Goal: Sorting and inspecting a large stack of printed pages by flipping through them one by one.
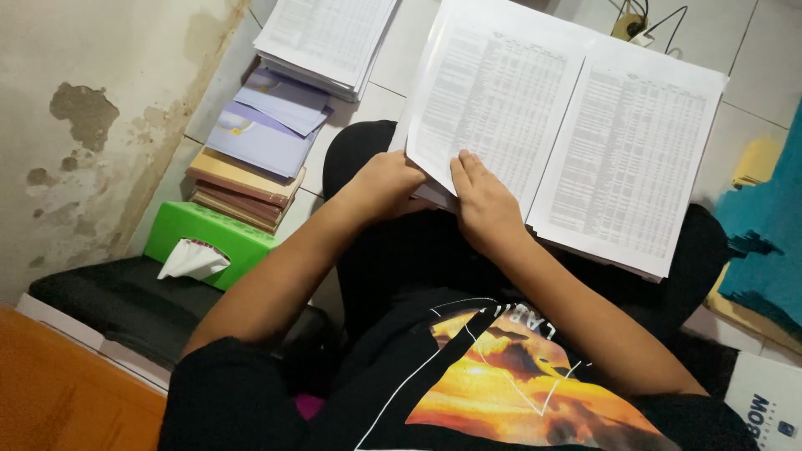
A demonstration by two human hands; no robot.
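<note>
The person sits on the tiled floor [401,50] with an open stack of printed sheets [568,125] resting across the lap, its pages covered in dense tables. The left hand [386,179] grips the lower left corner of the stack, fingers curled under the edge of the top page. The right hand [484,205] lies flat on the bottom of the same page, just beside the left one, fingers stretched out and pressed together along the paper; the two hands are close but do not touch.

To the left, on the floor by the stained wall [92,125], a second pile of printed sheets [326,42] lies above a stack of books [246,179] topped with purple folders [271,121]. A green tissue box [209,242] with a tissue sticking out sits just below the books, next to a black cushion [117,305]. A teal cloth [773,234] lies at the right edge.
</note>
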